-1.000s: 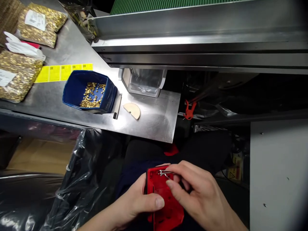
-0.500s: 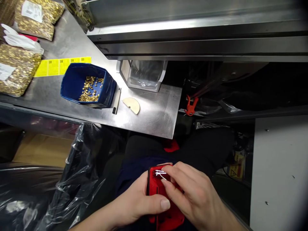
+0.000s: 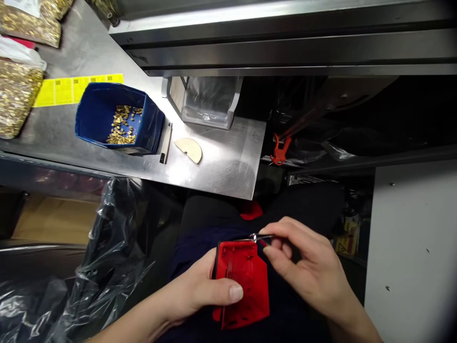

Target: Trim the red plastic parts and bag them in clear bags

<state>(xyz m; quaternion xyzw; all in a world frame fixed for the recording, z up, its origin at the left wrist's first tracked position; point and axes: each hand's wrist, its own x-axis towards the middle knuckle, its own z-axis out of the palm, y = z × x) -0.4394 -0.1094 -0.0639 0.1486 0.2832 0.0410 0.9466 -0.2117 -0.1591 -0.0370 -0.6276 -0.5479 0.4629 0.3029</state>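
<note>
My left hand (image 3: 202, 288) is closed round the left side of a hollow red plastic housing (image 3: 252, 290), its thumb lying over the near edge. The housing's inside faces up and shows small pegs. Just off its upper right corner, my right hand (image 3: 309, 267) pinches a thin, dark, shiny metal piece (image 3: 262, 236) between thumb and fingers. A small red bit shows at the fingertips too. I cannot make out the exact kind of the metal piece. Its left end meets or overlaps the housing's top edge.
On the metal table (image 3: 228, 171) stand a blue bin (image 3: 153, 126) with small brass parts and a grey bin (image 3: 209, 119). A cutter-like tool (image 3: 166, 143) and a beige half-disc (image 3: 190, 149) lie between. Bags of brass parts (image 3: 17, 90) are at left, an orange clamp (image 3: 280, 150) at right.
My right hand has moved from inside the housing to its upper right corner, with the thin metal piece in its fingers. The white strands seen inside the housing no longer show.
</note>
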